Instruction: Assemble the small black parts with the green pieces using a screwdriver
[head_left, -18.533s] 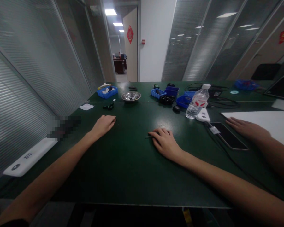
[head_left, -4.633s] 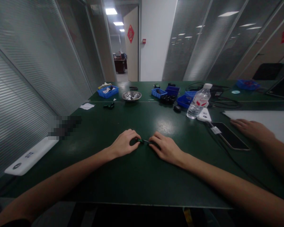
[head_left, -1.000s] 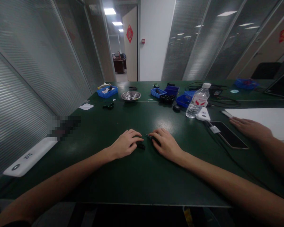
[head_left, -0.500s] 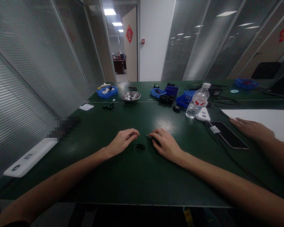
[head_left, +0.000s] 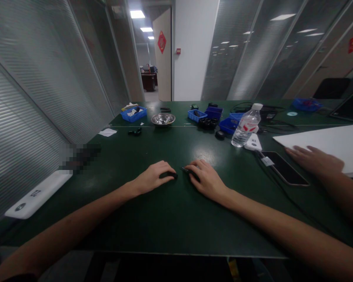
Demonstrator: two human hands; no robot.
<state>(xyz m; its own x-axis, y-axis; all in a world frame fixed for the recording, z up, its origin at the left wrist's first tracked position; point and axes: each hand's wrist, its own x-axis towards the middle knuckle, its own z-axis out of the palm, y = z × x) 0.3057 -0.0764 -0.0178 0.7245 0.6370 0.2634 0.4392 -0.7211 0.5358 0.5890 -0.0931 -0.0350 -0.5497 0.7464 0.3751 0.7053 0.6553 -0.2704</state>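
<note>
Both my hands rest on the dark green table (head_left: pixel 164 219), close together near its middle. My left hand (head_left: pixel 153 179) is curled, with its fingertips closed on a small black part (head_left: pixel 169 176) that lies on the table. My right hand (head_left: pixel 204 178) lies knuckles up beside it, its fingers closed on a thin dark tool (head_left: pixel 186 170) whose tip points left towards the black part. The two hands are a finger's width apart.
Another person's hand (head_left: pixel 316 161) rests at the right on a white sheet (head_left: pixel 335 143), beside a phone (head_left: pixel 284 168). Farther back stand a water bottle (head_left: pixel 247 125), a metal bowl (head_left: pixel 163 119), several blue bins (head_left: pixel 133 113) and black parts (head_left: pixel 207 123). A white power strip (head_left: pixel 37 194) lies at the left edge.
Half a second ago the black part lay loose between my hands; my left hand has since closed on it. The white sheet at the right has tilted up.
</note>
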